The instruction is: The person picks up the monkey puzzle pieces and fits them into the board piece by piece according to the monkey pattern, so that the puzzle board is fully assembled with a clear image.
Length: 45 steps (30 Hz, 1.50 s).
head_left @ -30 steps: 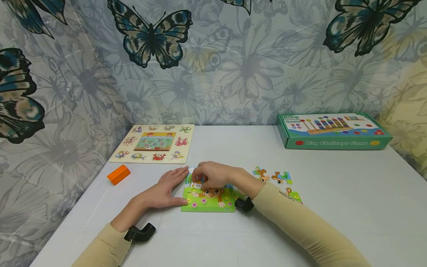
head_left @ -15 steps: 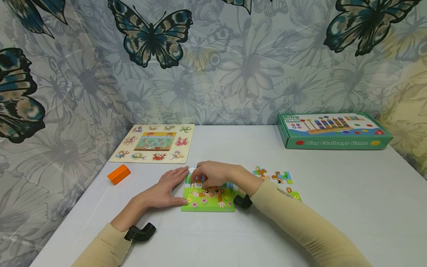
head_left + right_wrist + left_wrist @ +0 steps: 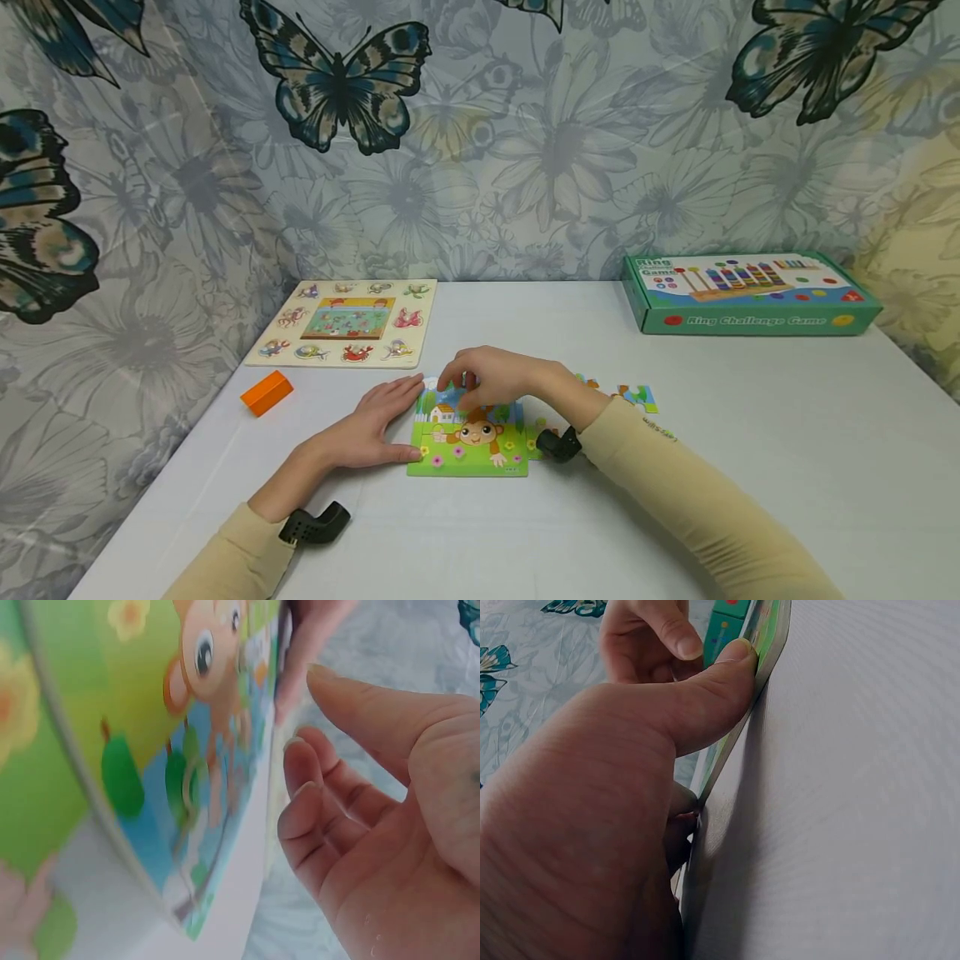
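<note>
A monkey jigsaw puzzle lies flat in the middle of the white table. My left hand rests at its left side with fingers stretched out, and the left thumb touches its edge in the left wrist view. Just over the upper part of the puzzle hovers my right hand, its fingers loosely bent. In the right wrist view the right fingers and thumb stand apart with nothing between them. Loose jigsaw pieces lie to the right, partly hidden behind the right forearm.
At the back left lies a wooden board with sea animal pictures. An orange block sits in front of it, by the table's left edge. A green Ring Challenge Game box stands at the back right.
My right hand has lifted slightly and shifted right, away from the puzzle's upper left, uncovering the printed house and more of the monkey. The left hand stays in place.
</note>
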Available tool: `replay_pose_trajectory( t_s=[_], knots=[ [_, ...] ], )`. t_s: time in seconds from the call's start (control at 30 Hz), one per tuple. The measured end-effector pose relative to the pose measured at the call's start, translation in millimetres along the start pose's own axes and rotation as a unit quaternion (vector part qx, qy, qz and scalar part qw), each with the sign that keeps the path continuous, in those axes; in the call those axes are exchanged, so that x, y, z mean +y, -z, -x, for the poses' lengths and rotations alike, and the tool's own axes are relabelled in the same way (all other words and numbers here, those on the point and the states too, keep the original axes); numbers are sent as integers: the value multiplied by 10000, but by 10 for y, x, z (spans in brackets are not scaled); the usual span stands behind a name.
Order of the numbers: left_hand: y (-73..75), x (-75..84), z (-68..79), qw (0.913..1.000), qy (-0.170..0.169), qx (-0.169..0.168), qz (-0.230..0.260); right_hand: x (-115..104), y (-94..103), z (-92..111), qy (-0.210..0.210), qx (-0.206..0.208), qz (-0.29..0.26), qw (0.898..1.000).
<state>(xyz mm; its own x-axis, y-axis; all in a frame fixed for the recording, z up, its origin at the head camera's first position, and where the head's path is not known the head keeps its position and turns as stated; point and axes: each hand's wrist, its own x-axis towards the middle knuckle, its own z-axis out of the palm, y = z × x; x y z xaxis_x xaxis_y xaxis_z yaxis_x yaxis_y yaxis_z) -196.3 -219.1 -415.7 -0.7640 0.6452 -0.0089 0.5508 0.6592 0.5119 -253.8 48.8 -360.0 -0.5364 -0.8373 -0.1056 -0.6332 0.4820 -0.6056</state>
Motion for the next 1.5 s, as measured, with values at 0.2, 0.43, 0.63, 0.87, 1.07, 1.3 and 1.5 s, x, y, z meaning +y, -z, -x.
replay_pose_trajectory(
  t_s=[0.2, 0.43, 0.63, 0.87, 1.07, 1.3, 1.5],
  knots=[
    [-5, -4, -12, 10000, -78, 50, 6, 94, 134, 161, 27, 203, -116, 9997],
    [-13, -9, -23, 9999, -99, 54, -26, 183, 285, 376, -85, 490, -171, 9986],
    [-15, -3, -27, 9999, -89, 59, -51, 280, 371, 585, -328, 669, -272, 9968],
    [-19, 2, -18, 10000, -48, 48, -60, 429, 459, 880, -402, 825, -301, 9953],
    [-21, 1, -11, 9999, -48, 77, -83, 556, 466, 1077, -509, 926, -358, 9938],
    [-29, -8, -13, 9999, -29, 81, -89, 642, 435, 1251, -641, 987, -491, 9918],
    [-34, -16, -15, 9999, -29, 86, -113, 697, 424, 1338, -739, 1031, -583, 9902]
  ],
)
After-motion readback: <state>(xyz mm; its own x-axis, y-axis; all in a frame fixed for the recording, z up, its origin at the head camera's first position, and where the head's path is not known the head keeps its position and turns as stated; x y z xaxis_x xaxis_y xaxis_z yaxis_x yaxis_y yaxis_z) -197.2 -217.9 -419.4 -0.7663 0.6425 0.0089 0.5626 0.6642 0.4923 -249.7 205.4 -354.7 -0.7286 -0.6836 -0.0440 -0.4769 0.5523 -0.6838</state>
